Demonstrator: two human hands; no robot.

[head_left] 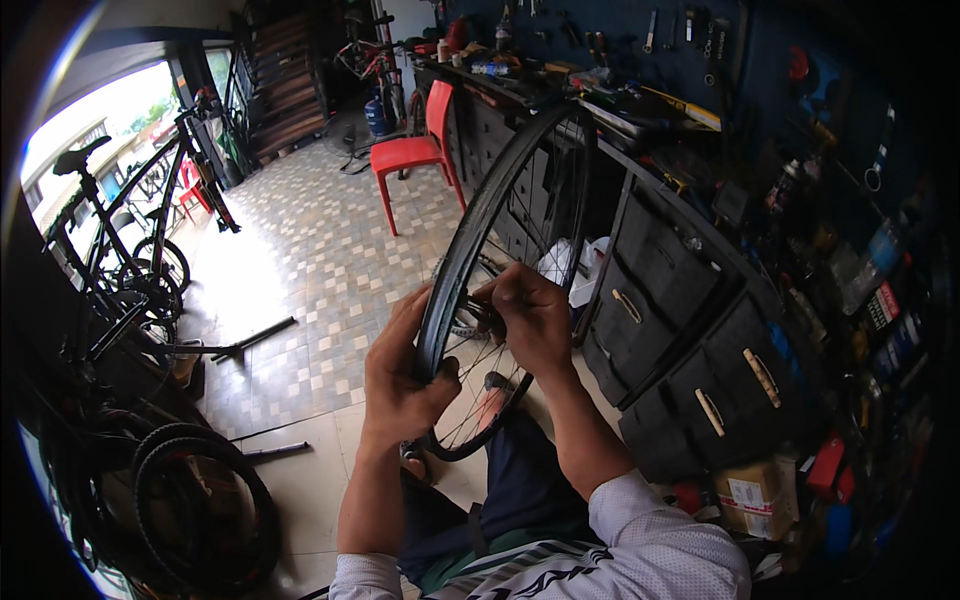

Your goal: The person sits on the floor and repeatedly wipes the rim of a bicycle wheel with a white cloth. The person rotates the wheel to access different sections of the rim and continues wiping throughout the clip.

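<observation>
A bicycle wheel (468, 233) with a black rim and thin spokes stands upright and tilted before me, rising from near my knees. My left hand (402, 378) is wrapped round the near side of its rim, with the thumb across the inner edge. On the inner side of the rim, among the spokes, the bent fingers of my right hand (527, 312) are pinched together. Whatever small part they hold is hidden by the fingers and shadow. A bluish-grey strip shows along the rim's outer face beside my left hand.
A red chair (408, 153) stands ahead on the tiled floor. Dark drawers (650, 262) line the right, beneath a cluttered workbench (625, 118). At left are a bicycle without a front wheel (150, 225) and loose tyres (255, 490). A cardboard box (752, 500) sits low at right.
</observation>
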